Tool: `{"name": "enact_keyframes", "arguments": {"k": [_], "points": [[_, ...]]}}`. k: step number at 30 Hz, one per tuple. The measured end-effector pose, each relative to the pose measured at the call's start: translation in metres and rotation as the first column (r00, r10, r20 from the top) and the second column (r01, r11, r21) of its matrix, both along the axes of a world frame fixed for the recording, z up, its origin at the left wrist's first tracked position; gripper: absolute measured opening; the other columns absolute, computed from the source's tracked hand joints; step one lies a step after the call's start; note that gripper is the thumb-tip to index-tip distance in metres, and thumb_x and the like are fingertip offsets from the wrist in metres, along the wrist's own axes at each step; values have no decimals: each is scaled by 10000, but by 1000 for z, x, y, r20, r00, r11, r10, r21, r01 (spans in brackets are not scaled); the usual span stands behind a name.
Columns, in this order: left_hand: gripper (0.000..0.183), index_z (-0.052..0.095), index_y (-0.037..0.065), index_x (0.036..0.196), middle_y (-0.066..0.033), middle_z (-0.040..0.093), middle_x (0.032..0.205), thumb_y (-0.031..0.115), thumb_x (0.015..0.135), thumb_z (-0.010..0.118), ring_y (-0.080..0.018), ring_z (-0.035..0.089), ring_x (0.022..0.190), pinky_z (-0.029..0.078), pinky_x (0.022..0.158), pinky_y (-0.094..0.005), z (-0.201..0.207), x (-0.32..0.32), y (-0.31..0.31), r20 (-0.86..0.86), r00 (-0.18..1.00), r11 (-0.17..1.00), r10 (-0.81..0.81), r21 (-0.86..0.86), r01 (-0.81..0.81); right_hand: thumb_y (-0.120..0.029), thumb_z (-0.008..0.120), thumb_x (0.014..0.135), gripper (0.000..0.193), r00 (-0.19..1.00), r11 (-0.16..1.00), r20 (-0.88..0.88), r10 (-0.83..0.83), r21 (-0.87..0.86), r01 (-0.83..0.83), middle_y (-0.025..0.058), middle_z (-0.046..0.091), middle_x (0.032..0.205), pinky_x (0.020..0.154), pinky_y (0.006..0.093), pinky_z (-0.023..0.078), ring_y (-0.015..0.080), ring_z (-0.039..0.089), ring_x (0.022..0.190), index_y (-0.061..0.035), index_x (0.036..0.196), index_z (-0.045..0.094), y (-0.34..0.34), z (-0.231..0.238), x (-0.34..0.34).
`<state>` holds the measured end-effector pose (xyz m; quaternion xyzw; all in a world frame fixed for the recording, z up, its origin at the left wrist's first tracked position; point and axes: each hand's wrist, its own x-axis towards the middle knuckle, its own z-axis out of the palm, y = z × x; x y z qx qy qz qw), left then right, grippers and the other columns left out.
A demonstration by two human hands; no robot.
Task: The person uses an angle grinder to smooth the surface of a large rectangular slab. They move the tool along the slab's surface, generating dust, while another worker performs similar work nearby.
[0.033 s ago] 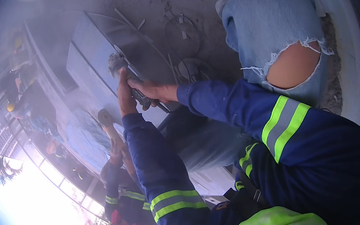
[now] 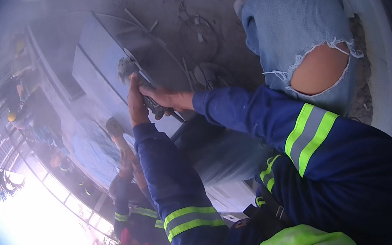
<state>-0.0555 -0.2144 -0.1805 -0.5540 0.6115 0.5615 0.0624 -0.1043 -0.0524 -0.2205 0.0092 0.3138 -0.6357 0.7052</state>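
My left hand [image 2: 136,102] is wrapped round the front part of an angle grinder [image 2: 126,70], just behind its dust-coated head. Farther back, my right hand [image 2: 172,98] grips the grinder's dark body. The tool's head rests at the edge of a pale flat slab [image 2: 99,61]; the disc itself is hard to make out. Dust hazes the air around it. Both my forearms are in dark blue sleeves with yellow-and-grey reflective bands.
A co-worker [image 2: 135,209] at the lower left holds a tool with a round head [image 2: 114,128] close to my left forearm. Cables [image 2: 199,37] and scraps lie on the dusty ground beyond the slab. My bent knee [image 2: 318,69] is at the right, beside a pale curb [image 2: 380,42].
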Motion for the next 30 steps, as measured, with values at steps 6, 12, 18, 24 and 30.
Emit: {"name": "enact_keyframes", "arguments": {"k": [6, 12, 18, 24, 30], "points": [[751, 697, -39, 1441, -124, 765, 1188, 627, 1095, 693, -240, 757, 1055, 600, 943, -394, 5, -4, 4, 36, 999, 1000, 3, 12, -3, -692, 470, 1155, 678, 1000, 1000, -1, 5, -5, -5, 63, 732, 894, 412, 288, 464, 159, 745, 619, -49, 1226, 674, 0, 0, -2], [758, 702, -42, 1435, -131, 763, 1201, 634, 1093, 694, -242, 756, 1063, 593, 949, -390, 2, -10, 5, 57, 998, 999, -14, -48, 17, -710, 481, 1137, 722, 999, 999, 28, -38, -5, 38, 74, 722, 840, 405, 308, 449, 167, 712, 582, -21, 1186, 692, 2, 1, -8], [743, 703, -41, 1430, -122, 757, 1176, 620, 1092, 703, -234, 751, 1043, 591, 943, -386, -1, -8, 2, 42, 999, 1000, 3, -15, -2, -715, 507, 1122, 786, 992, 993, 36, -121, 13, 121, 113, 718, 747, 411, 334, 456, 196, 668, 499, 42, 1119, 719, -2, 0, -1], [747, 689, -35, 1447, -119, 750, 1173, 621, 1090, 704, -232, 751, 1038, 596, 923, -390, -2, -8, 2, 41, 999, 1000, 24, -7, -24, -721, 478, 1144, 701, 999, 999, 39, -38, -31, 39, 61, 741, 931, 406, 279, 452, 149, 754, 655, -54, 1239, 668, 4, 1, -9], [807, 677, -39, 1463, -145, 751, 1201, 662, 1066, 715, -262, 756, 1050, 595, 945, -416, -4, -5, -2, 61, 998, 1000, 29, 0, -30, -734, 427, 1154, 710, 998, 998, 56, -1, -60, 5, 70, 746, 957, 407, 280, 441, 169, 765, 659, -69, 1221, 670, 6, 7, -12]]}}
